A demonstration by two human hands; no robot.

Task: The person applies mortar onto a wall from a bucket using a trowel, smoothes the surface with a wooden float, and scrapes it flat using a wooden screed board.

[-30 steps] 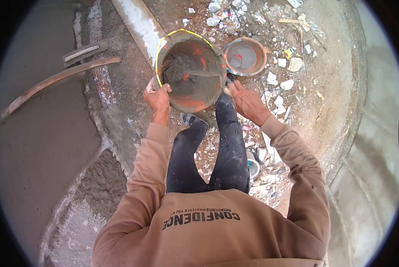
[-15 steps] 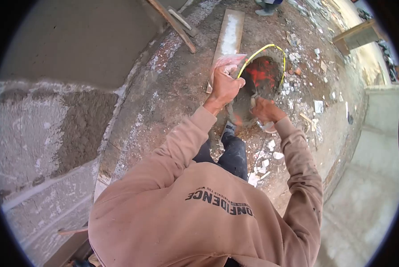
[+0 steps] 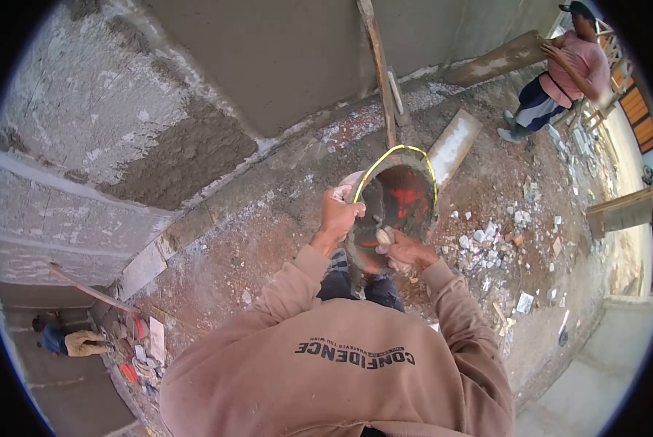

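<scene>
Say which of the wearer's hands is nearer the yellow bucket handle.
Left. The left hand grips the bucket rim, close beside one end of the yellow handle. The right hand is at the rim nearest the body, farther from the handle.

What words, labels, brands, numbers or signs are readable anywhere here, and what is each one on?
"CONFIDENCE": large dark capitals, upside down in this view, on the brown long-sleeved sweatshirt.
"WHATEVER YOU WISH": small capitals beside it on the same sweatshirt; the words at the start of that line are too blurred to read surely.
Mortar-smeared orange bucket: no readable marking.
Pale flat scrap on the ground: too small to tell whether it is printed.
</scene>
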